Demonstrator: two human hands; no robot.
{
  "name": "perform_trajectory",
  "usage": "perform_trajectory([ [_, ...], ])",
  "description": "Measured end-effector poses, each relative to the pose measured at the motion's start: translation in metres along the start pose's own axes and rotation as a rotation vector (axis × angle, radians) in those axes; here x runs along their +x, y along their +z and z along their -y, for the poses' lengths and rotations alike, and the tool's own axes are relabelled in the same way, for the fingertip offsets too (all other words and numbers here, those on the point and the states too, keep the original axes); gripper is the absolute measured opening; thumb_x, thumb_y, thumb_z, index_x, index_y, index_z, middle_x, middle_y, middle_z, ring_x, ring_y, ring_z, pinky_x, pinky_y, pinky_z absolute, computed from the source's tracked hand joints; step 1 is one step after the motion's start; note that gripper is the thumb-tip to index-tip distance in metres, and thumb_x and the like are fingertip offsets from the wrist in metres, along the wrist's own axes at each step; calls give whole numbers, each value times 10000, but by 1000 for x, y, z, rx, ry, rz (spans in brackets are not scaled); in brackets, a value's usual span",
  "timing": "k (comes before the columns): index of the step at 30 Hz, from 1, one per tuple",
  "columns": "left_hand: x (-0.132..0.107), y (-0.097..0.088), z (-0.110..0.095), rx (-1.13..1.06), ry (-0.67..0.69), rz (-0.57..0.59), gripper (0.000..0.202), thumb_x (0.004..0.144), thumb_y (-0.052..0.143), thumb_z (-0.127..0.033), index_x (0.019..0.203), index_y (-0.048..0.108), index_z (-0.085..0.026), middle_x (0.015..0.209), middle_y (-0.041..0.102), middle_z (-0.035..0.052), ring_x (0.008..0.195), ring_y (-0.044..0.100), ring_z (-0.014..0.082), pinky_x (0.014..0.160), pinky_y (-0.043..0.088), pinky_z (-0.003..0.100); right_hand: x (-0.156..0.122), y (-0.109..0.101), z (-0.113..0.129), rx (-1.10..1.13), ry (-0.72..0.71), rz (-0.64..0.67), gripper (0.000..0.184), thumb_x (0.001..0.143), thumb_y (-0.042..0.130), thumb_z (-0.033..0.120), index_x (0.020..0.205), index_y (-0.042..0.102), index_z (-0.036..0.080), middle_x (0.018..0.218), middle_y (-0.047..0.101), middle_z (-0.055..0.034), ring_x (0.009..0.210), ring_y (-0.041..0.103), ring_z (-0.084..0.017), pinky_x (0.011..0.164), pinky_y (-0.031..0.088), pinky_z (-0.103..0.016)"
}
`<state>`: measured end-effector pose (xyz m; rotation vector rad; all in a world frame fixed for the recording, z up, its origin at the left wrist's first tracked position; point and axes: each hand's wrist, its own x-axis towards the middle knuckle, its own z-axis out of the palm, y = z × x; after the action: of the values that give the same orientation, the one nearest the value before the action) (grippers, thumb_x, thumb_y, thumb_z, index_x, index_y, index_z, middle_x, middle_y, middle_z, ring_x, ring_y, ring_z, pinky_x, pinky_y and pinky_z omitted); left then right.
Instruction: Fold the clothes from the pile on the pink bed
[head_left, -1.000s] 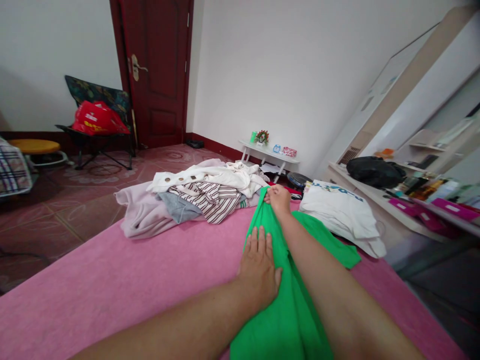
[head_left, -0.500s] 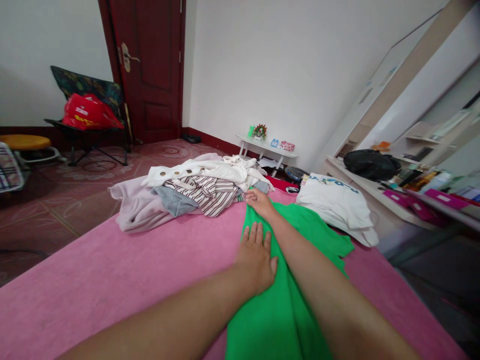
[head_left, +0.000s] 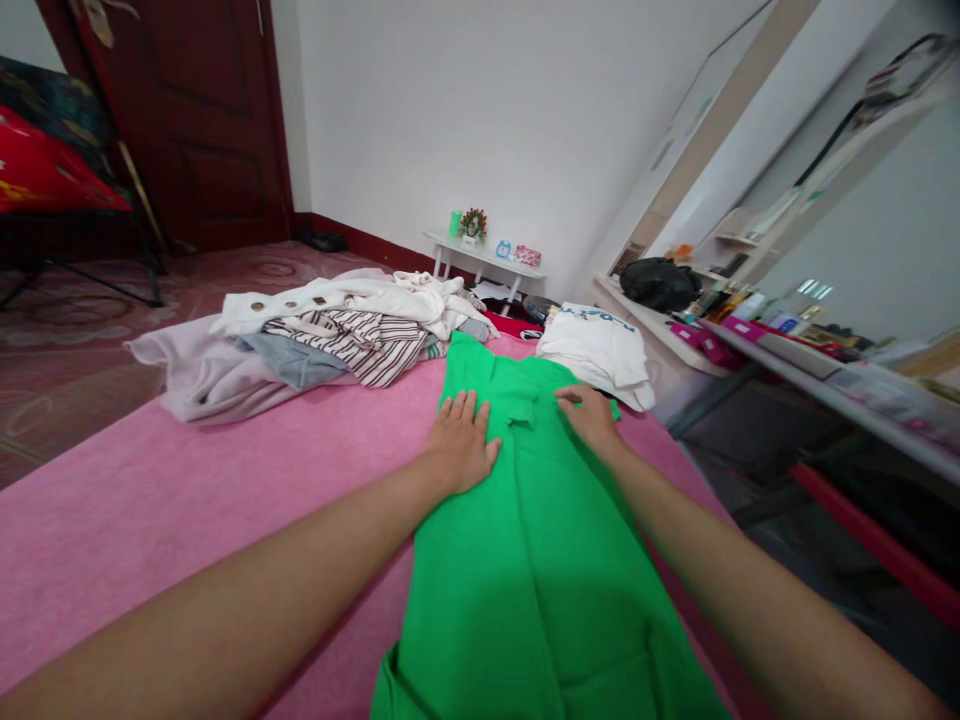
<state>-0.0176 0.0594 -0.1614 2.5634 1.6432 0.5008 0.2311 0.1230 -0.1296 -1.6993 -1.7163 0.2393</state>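
Left hand (head_left: pixel 463 450), centre of frame: palm down, fingers a little spread, laid flat on the left edge of a green garment (head_left: pixel 540 560). Right hand (head_left: pixel 596 425), right of centre: fingers curled at the garment's upper right part; cannot tell whether cloth is pinched between them. Hands well apart, garment spanning the gap. Garment runs from bottom centre up to mid-frame, lying lengthwise, with a crease down its middle and a small folded flap between the hands. Under it, a pink cover (head_left: pixel 97 540) fills the lower left and shows again along the right side. Above and left of the left hand, a loose heap: white garment with dark buttons (head_left: pixel 345 297) on top, brown-striped garment (head_left: pixel 375 345), grey-blue cloth (head_left: pixel 292 360), pale lilac garment (head_left: pixel 202 380) at the left end. Above the right hand, white clothing (head_left: pixel 600 350) with blue lettering; red cloth (head_left: pixel 514 324) between it and the heap. Farther out: low white table (head_left: pixel 487 258) upper centre, black bag (head_left: pixel 660 284) upper right, dark red door (head_left: pixel 195 120) upper left.
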Motion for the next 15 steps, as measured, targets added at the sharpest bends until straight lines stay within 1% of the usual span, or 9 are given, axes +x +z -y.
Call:
perform_trajectory([
  [2,-1,-1,-1,10,0,0,660,894,293,-498,1415,334,-95,1493,242,172,1386,185,312,1119,142,472,-15,-23,-30,-41,98,-105,211,655,583,164,838,687,150,955,686,-90,950,596,-233,924,412,-375],
  [4,-1,-2,-2,19,4,-4,652,896,301,-486,1412,340,-89,1489,249,182,1382,194,321,1115,150,475,-27,-40,-54,-57,200,-185,218,621,601,161,823,680,145,949,685,-99,968,591,-253,913,416,-381],
  [7,-2,-3,-4,25,15,-20,638,898,316,-468,1406,350,-83,1481,261,193,1375,210,334,1110,157,484,-34,-52,-72,-9,338,-226,140,601,633,172,737,663,162,800,691,-63,866,620,-248,801,475,-344],
  [9,-2,-2,-4,26,22,-30,630,897,323,-463,1400,361,-84,1477,270,195,1371,220,338,1105,163,493,-32,-52,-73,65,404,-218,87,630,635,195,712,647,168,687,668,-38,745,630,-221,684,501,-304],
  [11,-2,-1,-4,27,28,-38,626,897,325,-461,1395,371,-86,1472,279,197,1368,227,340,1103,167,499,-29,-49,-66,155,454,-206,100,680,619,223,756,636,161,614,633,-23,631,618,-186,571,499,-270],
  [13,-1,1,-3,25,34,-49,623,896,327,-462,1392,377,-88,1468,290,196,1366,233,338,1101,169,504,-26,-43,-56,245,490,-191,191,702,623,233,875,622,153,577,600,-1,540,590,-150,487,483,-241],
  [15,-1,3,-2,19,39,-62,622,896,327,-464,1391,380,-92,1464,300,195,1365,238,336,1100,174,505,-24,-39,-46,321,509,-164,326,670,661,199,987,595,158,550,571,31,464,548,-118,423,458,-214],
])
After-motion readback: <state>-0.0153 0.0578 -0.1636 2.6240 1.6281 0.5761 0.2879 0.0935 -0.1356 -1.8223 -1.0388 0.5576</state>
